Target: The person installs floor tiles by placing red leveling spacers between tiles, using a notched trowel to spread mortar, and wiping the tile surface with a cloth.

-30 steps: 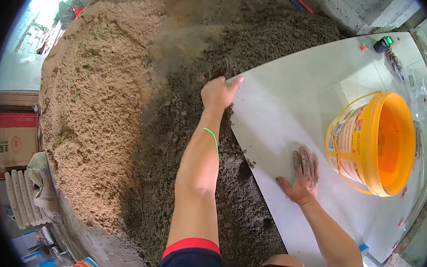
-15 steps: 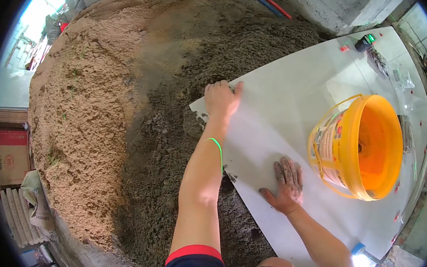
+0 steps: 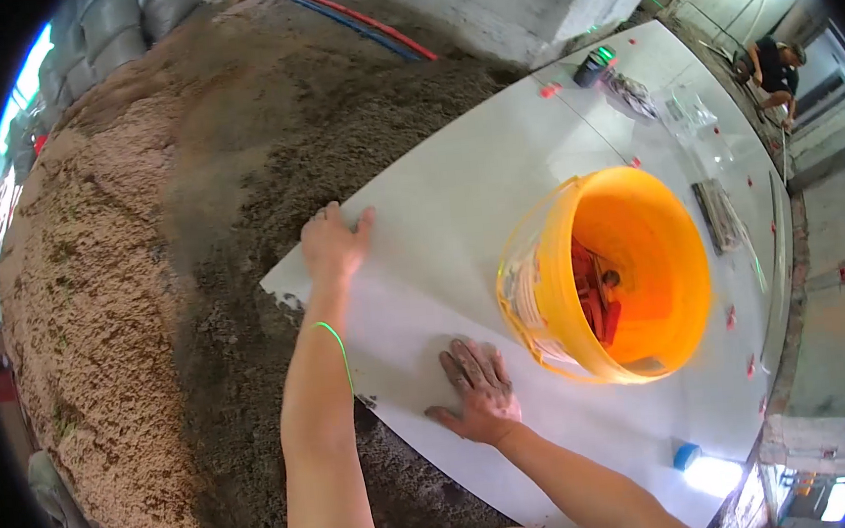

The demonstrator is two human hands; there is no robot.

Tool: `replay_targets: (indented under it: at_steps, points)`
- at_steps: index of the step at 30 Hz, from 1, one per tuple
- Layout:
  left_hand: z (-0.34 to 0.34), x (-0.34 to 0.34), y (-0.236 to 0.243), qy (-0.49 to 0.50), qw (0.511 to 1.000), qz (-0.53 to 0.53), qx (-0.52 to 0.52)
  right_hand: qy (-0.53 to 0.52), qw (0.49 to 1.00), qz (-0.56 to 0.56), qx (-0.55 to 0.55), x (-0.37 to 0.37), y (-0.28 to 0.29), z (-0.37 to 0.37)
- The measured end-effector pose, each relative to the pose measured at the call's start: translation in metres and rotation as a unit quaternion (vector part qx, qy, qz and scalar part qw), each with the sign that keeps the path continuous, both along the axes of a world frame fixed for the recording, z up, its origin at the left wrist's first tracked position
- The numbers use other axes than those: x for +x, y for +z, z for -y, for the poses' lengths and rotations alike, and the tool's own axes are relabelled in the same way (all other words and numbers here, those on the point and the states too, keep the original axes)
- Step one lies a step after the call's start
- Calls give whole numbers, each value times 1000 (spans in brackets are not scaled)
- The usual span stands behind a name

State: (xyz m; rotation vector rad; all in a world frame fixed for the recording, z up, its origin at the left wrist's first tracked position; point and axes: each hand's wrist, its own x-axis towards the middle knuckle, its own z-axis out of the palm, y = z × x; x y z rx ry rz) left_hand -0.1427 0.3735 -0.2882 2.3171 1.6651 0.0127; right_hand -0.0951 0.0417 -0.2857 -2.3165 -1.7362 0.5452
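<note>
Here, the left hand [image 3: 335, 243] and right hand [image 3: 479, 394] lie apart on the tile [image 3: 418, 274], the left at its edge by sand [image 3: 267, 182], grip unclear, the right flat near a bucket [image 3: 552, 289].

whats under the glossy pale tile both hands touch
Dark grainy sandy material shows along the left edge of the glossy pale tile; whatever lies directly beneath is hidden.

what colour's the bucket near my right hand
The bucket is yellow, clearest in the head view.

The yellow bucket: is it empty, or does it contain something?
Not empty: several red pieces lie inside the yellow bucket, visible through its open top.
</note>
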Motion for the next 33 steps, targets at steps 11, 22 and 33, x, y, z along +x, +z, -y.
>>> replay_targets:
  at_steps: [11, 22, 33]
  points:
    - [54, -77, -35, -203, 953, 178, 137, -12, 1000, 0, -17, -3, -13, 8]
    - [200, -123, -13, -321, 946, -35, 38, -60, 995, 35, 65, 3, -13, 25]
    - [160, -163, -47, -325, 935, -133, 51, -136, 912, -300, -243, 26, 86, 490]
